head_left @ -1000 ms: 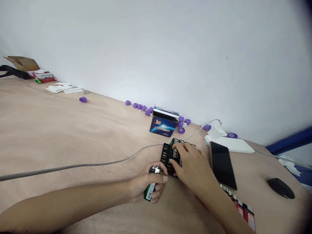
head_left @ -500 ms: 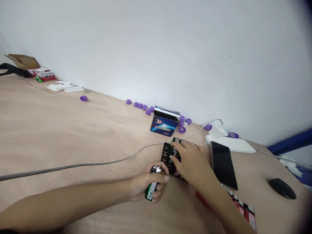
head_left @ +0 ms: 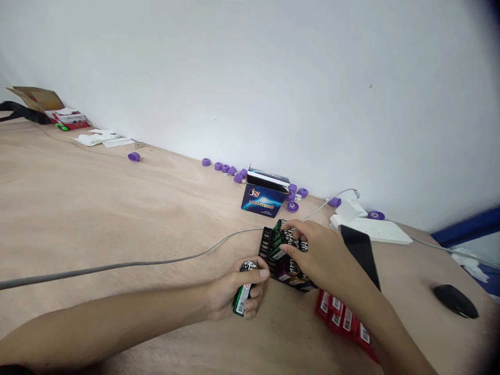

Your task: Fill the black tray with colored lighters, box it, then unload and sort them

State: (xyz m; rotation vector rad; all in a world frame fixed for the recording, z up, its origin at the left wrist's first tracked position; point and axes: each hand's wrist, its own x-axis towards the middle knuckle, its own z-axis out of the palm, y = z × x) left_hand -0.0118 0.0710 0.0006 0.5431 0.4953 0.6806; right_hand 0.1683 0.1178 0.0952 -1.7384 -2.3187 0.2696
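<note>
My left hand (head_left: 250, 286) is closed around several green lighters (head_left: 241, 304), their metal tops showing above the fingers and a barcode label facing me. Just to its right, a black slotted tray (head_left: 265, 242) holds several lighters in rows, with green ones (head_left: 276, 245) at the near left end and darker ones (head_left: 284, 270) beside them. Over this tray, my right hand (head_left: 308, 247) is bent down with thumb and index finger apart, at the metal tops of the lighters. Its other fingers are partly hidden.
Behind the tray stands an open blue lighter box (head_left: 263, 202), with purple caps (head_left: 292, 207) around it. Red lighters (head_left: 346, 320) lie under my right forearm. A phone (head_left: 361, 252), a white power strip (head_left: 371, 230) and a black mouse (head_left: 455, 300) sit to the right. A grey cable (head_left: 156, 263) crosses the table.
My right hand has shifted slightly right and its forearm has swung right, uncovering more of the green lighters in the tray and the red lighters. The left hand keeps its hold, almost unmoved.
</note>
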